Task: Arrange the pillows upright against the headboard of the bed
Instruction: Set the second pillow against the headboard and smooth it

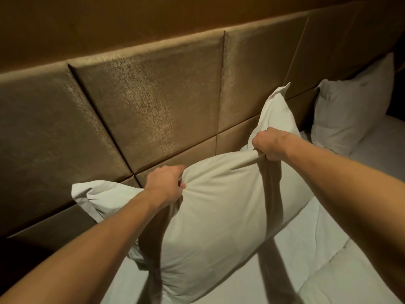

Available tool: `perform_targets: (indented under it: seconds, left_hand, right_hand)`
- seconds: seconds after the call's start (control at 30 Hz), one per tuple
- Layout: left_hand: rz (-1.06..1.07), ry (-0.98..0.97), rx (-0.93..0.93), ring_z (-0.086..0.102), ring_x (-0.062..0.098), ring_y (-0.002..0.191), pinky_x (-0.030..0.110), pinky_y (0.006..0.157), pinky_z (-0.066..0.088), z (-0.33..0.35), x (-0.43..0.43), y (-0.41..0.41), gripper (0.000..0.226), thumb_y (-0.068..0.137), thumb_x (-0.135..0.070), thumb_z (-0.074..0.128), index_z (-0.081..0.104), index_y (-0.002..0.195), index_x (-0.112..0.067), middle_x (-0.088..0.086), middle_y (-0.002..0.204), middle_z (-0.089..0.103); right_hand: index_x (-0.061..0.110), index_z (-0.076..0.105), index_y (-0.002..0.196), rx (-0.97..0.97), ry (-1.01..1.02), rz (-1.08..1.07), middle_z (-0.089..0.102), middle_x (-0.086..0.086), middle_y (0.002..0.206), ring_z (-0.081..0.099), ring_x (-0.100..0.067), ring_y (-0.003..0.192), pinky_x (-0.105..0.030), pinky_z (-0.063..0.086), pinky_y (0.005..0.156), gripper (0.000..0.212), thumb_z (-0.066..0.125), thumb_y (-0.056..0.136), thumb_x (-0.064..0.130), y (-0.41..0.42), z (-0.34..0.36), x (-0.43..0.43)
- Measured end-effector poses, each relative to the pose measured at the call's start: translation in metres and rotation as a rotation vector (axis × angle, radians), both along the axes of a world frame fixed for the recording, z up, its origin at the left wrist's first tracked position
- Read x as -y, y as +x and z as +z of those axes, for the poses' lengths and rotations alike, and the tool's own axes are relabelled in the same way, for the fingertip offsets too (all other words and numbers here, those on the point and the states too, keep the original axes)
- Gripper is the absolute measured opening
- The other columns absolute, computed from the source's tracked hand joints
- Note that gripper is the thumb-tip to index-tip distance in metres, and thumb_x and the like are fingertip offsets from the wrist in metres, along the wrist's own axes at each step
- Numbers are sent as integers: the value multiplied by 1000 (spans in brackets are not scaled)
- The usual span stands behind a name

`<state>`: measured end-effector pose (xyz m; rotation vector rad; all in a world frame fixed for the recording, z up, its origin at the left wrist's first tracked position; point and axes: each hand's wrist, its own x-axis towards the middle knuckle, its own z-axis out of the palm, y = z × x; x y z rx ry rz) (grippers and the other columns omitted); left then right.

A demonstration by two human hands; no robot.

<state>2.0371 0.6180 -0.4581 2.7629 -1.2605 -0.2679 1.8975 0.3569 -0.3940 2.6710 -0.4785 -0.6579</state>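
Observation:
A large white pillow (221, 216) stands on its lower edge on the bed, close in front of the brown padded headboard (149, 110). My left hand (165, 183) grips its top edge toward the left corner. My right hand (268, 143) grips a bunch of the pillowcase at the top edge toward the right corner. Both top corners stick out past my hands. A second white pillow (350, 115) leans upright against the headboard at the far right.
The white bedsheet (317, 249) covers the mattress below and to the right of the held pillow, with a folded duvet edge at the lower right. A dark gap lies at the lower left beside the headboard.

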Motion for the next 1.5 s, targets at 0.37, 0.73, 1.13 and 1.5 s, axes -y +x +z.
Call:
perform_targets:
  seconds: [0.37, 0.73, 1.13, 1.5]
  left_hand:
    - [-64, -158, 111, 56, 27, 92, 38, 71, 44, -42, -2, 0, 31, 83, -19, 63, 48, 109, -24, 1, 104, 54]
    - [-32, -12, 74, 55, 30, 102, 44, 85, 49, -34, 6, -4, 46, 79, -17, 68, 43, 118, -22, 7, 114, 53]
    - [-49, 66, 117, 59, 31, 111, 45, 90, 48, 23, -13, 6, 49, 92, -41, 60, 42, 132, -19, 7, 124, 52]
    - [-149, 260, 143, 58, 33, 115, 48, 92, 49, 23, -49, 4, 57, 88, -49, 65, 40, 129, -19, 8, 129, 51]
  right_hand:
    - [24, 39, 139, 185, -108, -28, 39, -8, 144, 37, -30, 131, -53, 27, 112, 65, 70, 83, 23, -19, -82, 19]
    - [20, 35, 142, 263, -1, -78, 41, -9, 143, 41, -29, 131, -53, 26, 114, 72, 72, 81, 29, -19, -98, 5]
    - [19, 38, 136, 655, 633, -692, 40, -11, 135, 49, -34, 121, -51, 38, 108, 54, 64, 90, 28, -42, -93, -58]
    - [14, 37, 130, 783, 1070, -1180, 40, -9, 129, 51, -33, 113, -46, 49, 99, 55, 56, 80, 24, -59, -172, -225]
